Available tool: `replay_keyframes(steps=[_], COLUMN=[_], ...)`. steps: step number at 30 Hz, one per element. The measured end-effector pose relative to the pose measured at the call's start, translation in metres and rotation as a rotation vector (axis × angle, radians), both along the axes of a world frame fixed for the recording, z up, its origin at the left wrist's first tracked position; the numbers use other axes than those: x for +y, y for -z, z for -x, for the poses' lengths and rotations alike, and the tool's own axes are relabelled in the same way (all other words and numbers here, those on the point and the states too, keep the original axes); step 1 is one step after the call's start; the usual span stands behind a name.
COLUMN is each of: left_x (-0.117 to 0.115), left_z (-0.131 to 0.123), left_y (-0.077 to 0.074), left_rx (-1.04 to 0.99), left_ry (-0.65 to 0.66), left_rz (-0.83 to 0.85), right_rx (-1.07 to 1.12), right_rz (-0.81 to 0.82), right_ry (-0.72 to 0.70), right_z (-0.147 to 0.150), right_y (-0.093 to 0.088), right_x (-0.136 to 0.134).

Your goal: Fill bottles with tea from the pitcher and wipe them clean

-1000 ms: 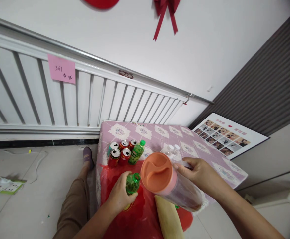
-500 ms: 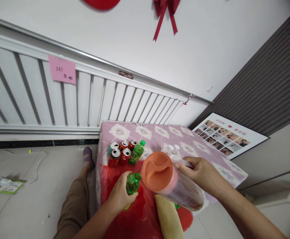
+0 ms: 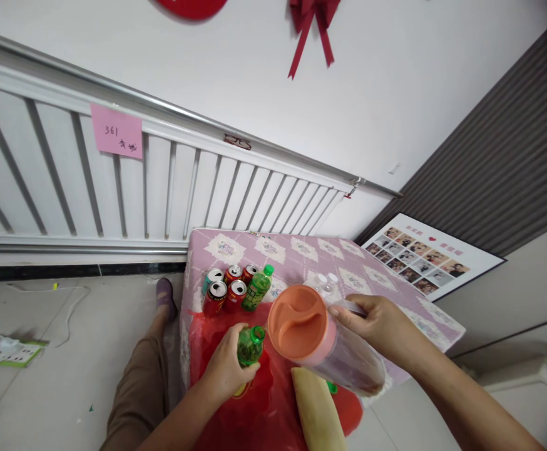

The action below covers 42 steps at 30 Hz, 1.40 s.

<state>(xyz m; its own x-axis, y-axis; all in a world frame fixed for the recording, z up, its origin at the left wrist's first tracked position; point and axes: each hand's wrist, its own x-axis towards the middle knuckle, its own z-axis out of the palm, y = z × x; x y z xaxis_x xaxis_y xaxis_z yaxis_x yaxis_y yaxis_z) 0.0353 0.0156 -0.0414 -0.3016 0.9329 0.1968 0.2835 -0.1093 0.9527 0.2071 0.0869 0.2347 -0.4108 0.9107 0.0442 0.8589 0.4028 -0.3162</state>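
Note:
My left hand [image 3: 225,368] is wrapped round a small green bottle [image 3: 250,346] standing on a red plastic sheet [image 3: 264,401]. My right hand [image 3: 380,327] grips the handle of a clear jug with an orange lid [image 3: 301,324]. The jug is tilted, its lid pointing toward the green bottle's open neck, and dark liquid sits in its lower end. The jug's lid nearly touches the bottle's top.
Several opened cans [image 3: 226,288] and a second green bottle [image 3: 258,288] stand on the pink-patterned tablecloth [image 3: 301,250]. Clear bottles [image 3: 324,283] stand behind the jug. A yellow-green object [image 3: 318,410] lies on the red sheet. A white radiator [image 3: 114,188] lines the wall; my leg and shoe [image 3: 165,297] are left of the table.
The jug has risen very slightly in my right hand. My left hand and the green bottle have stayed where they were.

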Motion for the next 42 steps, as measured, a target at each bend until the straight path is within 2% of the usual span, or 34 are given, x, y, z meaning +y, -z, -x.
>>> replay_keyframes(steps=[30, 42], left_x=[-0.0004, 0.0000], left_z=[-0.0001, 0.0013], left_y=[-0.0037, -0.0018], left_rx=[0.000, 0.000], left_ry=[0.016, 0.014], left_rz=[0.012, 0.003], right_rx=[0.001, 0.003], right_rz=[-0.015, 0.020], right_ry=[-0.037, 0.004], right_z=[-0.0036, 0.0003], right_y=[0.0037, 0.0012], right_x=[0.0015, 0.0003])
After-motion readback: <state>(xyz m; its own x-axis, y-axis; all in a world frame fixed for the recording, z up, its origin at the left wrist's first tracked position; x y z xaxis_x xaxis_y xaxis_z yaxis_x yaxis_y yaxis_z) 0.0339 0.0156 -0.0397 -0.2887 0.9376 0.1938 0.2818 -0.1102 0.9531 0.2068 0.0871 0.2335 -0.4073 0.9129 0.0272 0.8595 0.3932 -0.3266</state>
